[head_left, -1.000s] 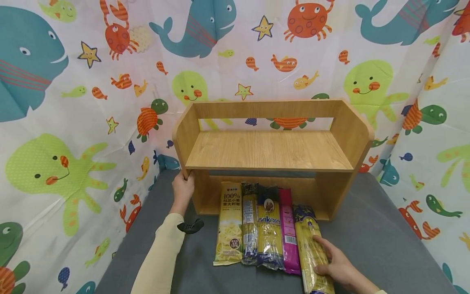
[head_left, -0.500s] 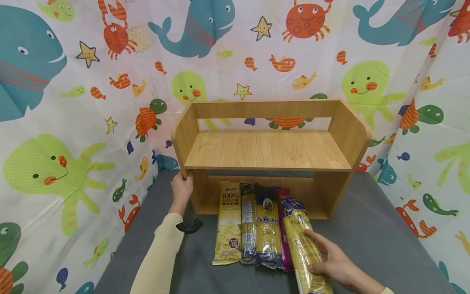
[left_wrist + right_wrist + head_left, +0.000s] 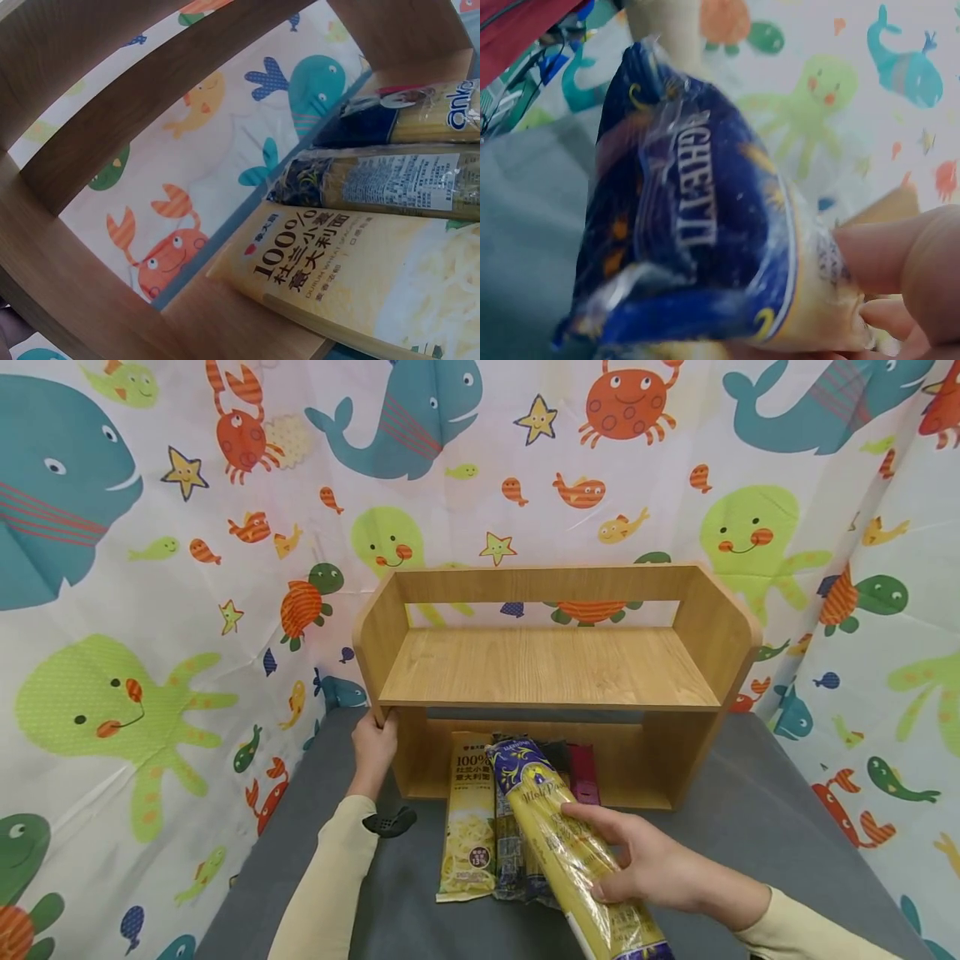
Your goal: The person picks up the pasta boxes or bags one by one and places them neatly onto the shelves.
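My right hand [image 3: 656,864] grips a yellow and blue spaghetti pack [image 3: 555,835], thumb on the near side and fingers over its far edge. The pack slants up to the left, overlapping the middle packs in the head view. In the right wrist view its blue end [image 3: 697,187] is close and blurred. My left hand [image 3: 373,752] holds the lower front edge of the wooden shelf's [image 3: 551,668] left side panel. A cream pasta pack [image 3: 468,827] lies at the left of the row. Beside it, a clear pasta pack [image 3: 510,852] and a magenta pack [image 3: 582,772] are partly covered.
The row of packs lies partly inside the shelf's lower compartment, their near ends out on the grey tabletop [image 3: 750,860]. In the left wrist view, the pack lettered "anke" [image 3: 435,112] shows in the row. A fabric backdrop [image 3: 450,527] with sea animals surrounds the table.
My right hand has lifted the spaghetti pack from the right end of the row and carried it left, over the middle packs. The left hand has stayed on the shelf.
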Motion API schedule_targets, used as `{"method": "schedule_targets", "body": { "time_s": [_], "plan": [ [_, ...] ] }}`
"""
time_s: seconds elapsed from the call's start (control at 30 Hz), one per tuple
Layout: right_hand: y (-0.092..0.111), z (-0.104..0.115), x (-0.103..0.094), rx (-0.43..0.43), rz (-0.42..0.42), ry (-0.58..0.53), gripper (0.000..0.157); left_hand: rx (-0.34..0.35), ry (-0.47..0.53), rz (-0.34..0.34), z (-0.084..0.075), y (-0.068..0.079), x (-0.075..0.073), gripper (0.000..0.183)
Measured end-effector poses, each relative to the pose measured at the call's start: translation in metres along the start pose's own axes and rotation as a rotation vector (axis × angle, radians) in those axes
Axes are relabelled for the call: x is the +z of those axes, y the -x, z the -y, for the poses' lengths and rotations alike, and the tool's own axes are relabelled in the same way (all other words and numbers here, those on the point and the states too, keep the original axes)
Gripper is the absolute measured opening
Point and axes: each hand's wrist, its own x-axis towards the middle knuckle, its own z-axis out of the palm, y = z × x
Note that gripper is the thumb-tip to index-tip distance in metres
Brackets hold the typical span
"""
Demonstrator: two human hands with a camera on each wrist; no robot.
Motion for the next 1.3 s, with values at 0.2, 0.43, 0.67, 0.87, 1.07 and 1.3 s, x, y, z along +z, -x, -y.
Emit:
{"method": "schedule_targets", "body": {
  "time_s": [0.2,0.43,0.67,0.87,1.07,1.3],
  "plan": [
    [-0.008,0.046,-0.005,-0.026,0.057,-0.038,0.093,0.015,-0.009,-0.009,0.001,0.000,0.001,0.034],
    [-0.033,0.078,-0.016,-0.008,-0.061,0.042,0.096,0.004,-0.020,0.009,0.003,0.001,-0.001,0.035],
    [-0.064,0.095,-0.029,0.102,-0.207,-0.011,0.094,0.001,-0.011,0.022,0.001,0.003,0.001,0.036],
    [-0.099,0.101,-0.042,0.152,-0.328,0.073,0.091,-0.017,0.008,0.016,0.001,0.003,0.002,0.036],
    [-0.125,0.099,-0.051,0.205,-0.412,-0.071,0.092,-0.015,0.006,0.022,0.001,0.004,0.004,0.033],
    [-0.144,0.101,-0.061,0.225,-0.431,-0.001,0.088,0.010,-0.003,-0.003,0.000,0.001,0.001,0.034]
  ]
}}
